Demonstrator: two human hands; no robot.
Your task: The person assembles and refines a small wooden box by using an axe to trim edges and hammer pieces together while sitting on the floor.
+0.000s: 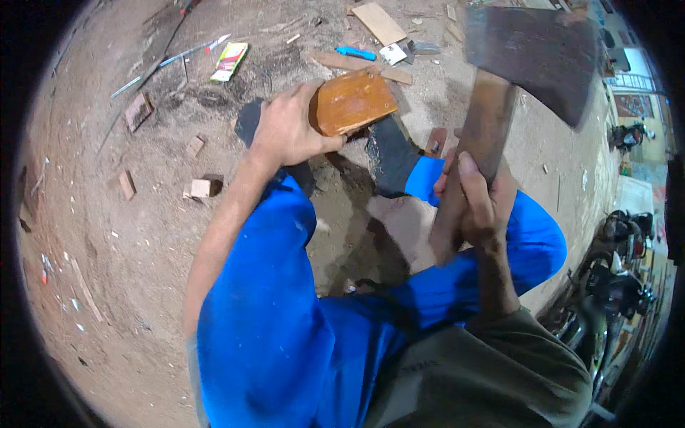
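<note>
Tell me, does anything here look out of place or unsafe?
Yes: the left hand holds the wooden block while the right hand holds the hatchet raised, so fingers sit close to the block.

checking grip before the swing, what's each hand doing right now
Left hand: closed on the orange-brown wood block, steadying it.
Right hand: closed around the hatchet handle, blade raised.

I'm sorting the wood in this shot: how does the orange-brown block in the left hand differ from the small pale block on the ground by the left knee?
The orange-brown block is larger, smooth and glossy; the small pale block is little, dull and rough-cut. The orange-brown block is gripped at its edge by the left hand, tilted; the pale block lies loose on the dirt ground, untouched. Both are squarish pieces of wood.
</note>
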